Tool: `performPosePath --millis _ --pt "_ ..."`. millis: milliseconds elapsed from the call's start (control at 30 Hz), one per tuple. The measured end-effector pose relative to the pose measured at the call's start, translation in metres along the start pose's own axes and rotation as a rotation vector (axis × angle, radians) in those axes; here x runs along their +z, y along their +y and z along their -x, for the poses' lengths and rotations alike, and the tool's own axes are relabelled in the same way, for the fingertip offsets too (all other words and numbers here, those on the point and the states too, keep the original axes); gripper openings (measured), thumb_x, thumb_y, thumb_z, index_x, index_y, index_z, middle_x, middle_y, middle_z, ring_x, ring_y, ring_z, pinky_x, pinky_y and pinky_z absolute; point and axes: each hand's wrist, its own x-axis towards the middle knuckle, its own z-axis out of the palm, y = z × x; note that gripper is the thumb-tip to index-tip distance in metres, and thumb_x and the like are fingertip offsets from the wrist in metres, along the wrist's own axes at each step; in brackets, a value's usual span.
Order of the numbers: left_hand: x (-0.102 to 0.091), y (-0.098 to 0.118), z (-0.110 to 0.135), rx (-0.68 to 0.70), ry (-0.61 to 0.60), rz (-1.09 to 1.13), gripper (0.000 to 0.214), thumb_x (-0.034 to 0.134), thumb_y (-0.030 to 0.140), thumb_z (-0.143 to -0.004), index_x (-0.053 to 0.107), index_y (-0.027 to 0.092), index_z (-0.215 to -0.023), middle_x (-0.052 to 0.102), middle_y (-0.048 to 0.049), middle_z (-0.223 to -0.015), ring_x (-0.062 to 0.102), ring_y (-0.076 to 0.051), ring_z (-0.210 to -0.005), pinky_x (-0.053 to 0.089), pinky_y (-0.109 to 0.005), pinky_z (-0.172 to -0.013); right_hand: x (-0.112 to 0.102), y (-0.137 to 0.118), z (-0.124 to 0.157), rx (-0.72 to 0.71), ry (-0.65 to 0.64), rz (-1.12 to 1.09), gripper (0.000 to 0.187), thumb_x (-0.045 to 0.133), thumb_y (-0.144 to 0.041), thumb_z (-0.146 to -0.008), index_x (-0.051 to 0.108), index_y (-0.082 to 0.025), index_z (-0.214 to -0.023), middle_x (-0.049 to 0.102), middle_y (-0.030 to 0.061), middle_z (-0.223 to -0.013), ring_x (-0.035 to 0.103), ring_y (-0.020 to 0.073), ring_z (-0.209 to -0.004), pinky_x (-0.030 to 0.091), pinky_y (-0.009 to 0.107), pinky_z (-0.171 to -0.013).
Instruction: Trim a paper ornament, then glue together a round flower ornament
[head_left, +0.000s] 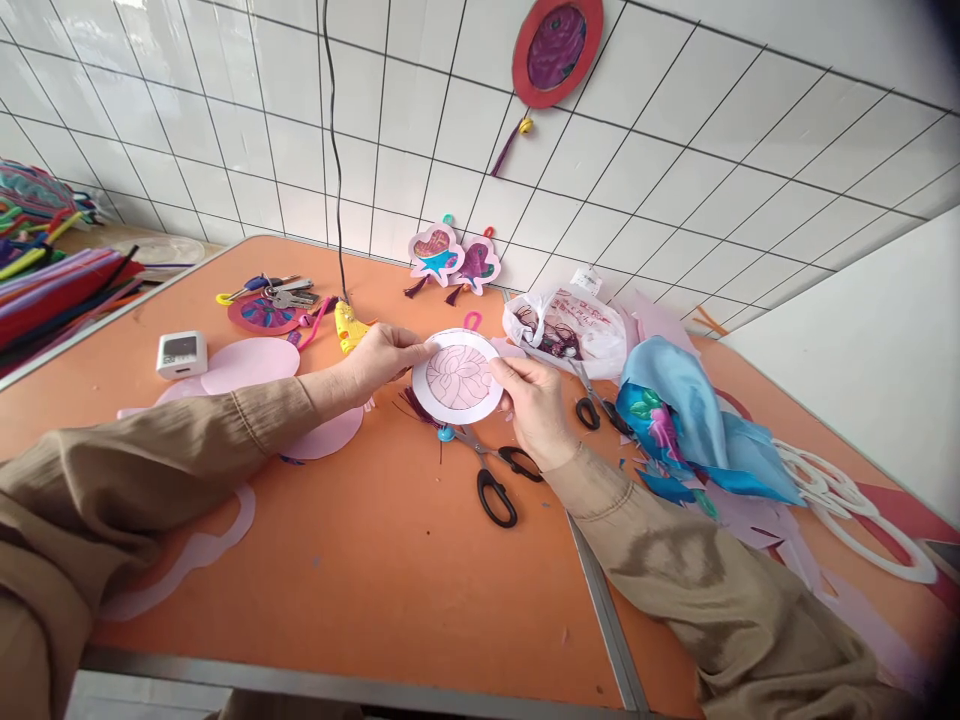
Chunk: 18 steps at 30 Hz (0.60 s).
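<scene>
As left hand and right hand pinch opposite edges, white-rimmed disc (seemingly paper), between them

Bright, even light fills the view, with pale glare on the upper left of the tiled wall and only faint, soft shadows on the orange counter; its source lies out of sight. The lines of the flower drawing read clearly, while the print on the plastic bag is too small to make out. Wide-angle distortion slants the tile lines and stretches the sleeves, and blurred darkness shades the right-hand corners.
</scene>
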Motion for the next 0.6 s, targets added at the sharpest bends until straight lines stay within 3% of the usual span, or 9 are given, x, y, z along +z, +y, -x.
performPosePath --millis 200,400,600 --pt "-0.003 0.004 0.001 -0.012 -0.056 0.020 0.045 0.073 0.034 -0.080 0.044 0.017 -0.049 0.032 0.0081 -0.041 0.027 -0.003 -0.039 0.015 -0.021 -0.041 0.000 0.002 -0.001 -0.026 0.007 -0.004 0.043 0.068 -0.041 -0.078 0.043 -0.021 -0.049 0.035 -0.0057 -0.045 0.035 0.0093 -0.044 0.023 0.029 -0.046" --pt "-0.002 0.011 0.004 -0.070 -0.039 0.026 0.049 0.070 0.024 -0.084 0.039 0.018 -0.046 0.033 0.0078 -0.037 0.027 -0.002 -0.034 0.016 -0.019 -0.038 0.000 0.003 0.001 -0.037 0.014 -0.005 0.039 0.066 -0.040 -0.078 0.046 -0.021 -0.050 0.037 -0.0052 -0.046 0.035 0.0098 -0.043 0.024 0.029 -0.044" --pt "-0.006 0.007 0.003 -0.165 -0.065 0.022 0.047 0.080 0.037 -0.077 0.050 0.016 -0.049 0.043 0.0047 -0.034 0.034 -0.003 -0.030 0.019 -0.016 -0.032 -0.001 0.007 0.001 -0.055 -0.019 0.016 0.041 0.066 -0.044 -0.080 0.048 -0.021 -0.052 0.037 -0.0051 -0.048 0.036 0.0102 -0.046 0.026 0.029 -0.045"
